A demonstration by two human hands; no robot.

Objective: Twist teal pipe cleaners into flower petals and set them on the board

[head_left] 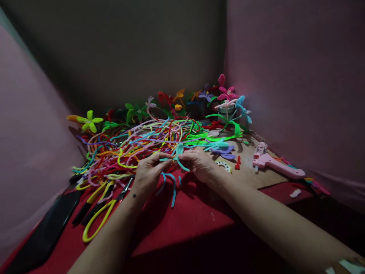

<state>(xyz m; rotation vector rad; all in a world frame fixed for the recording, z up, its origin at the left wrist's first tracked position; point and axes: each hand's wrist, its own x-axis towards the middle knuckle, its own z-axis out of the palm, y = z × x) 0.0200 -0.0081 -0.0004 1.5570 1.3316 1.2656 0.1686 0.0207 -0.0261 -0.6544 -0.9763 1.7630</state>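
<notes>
Between my two hands is a light-blue pipe cleaner (pixel 180 149), bent into a petal-like loop at the top with loose ends sticking out below and to the left. My left hand (pixel 151 169) pinches it from the left with thumb and forefinger. From the right, my right hand (pixel 198 161) pinches it close to the base of the loop. Cut pieces of blue pipe cleaner (pixel 173 188) lie on the red cloth (pixel 182 228) just under my hands. Behind them spreads a big tangle of many-coloured pipe cleaners (pixel 148 140).
Yellow-handled scissors (pixel 98 224) and black-and-yellow pliers (pixel 92 198) lie at left beside a black flat object (pixel 47 232). At right, a pink glue gun (pixel 276 164) rests on a brown board (pixel 265 179), near a tape roll (pixel 224 165). Pipe-cleaner flowers (pixel 227 93) stand along the back.
</notes>
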